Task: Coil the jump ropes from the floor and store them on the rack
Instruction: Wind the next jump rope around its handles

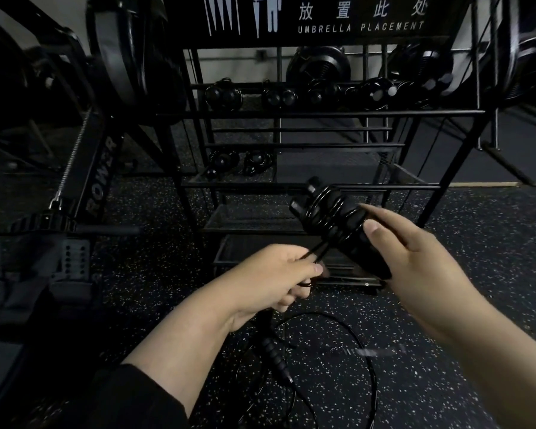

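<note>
Fingers [314, 269] of our left hand [276, 274] are curled together, pinching the free run of cord just below the bundle, while the fingers of our right hand [415, 252] wrap the lower end of the paired jump rope handles [334, 224], thumb pressed along their side. We hold the handles on a slant, their long axis running from our right palm up and to the left toward the rack [322, 187], with several turns of cord [328, 209] already wound round their upper half. The slack leaves the bundle down and to the left, so we judge that the left hand, the nearer one to the loose end, must carry the next turn around that axis. Below our wrists a second jump rope [276, 357] lies uncoiled on the speckled floor [446, 305], its ribbed handle pointing away from us. Coiled ropes [223, 96] already sit on the rack's upper shelves. On the sign [353, 17] above we read "UMBRELLA PLACEMENT" under Chinese characters, and "ROWER" on the machine [101, 178] at left.
</note>
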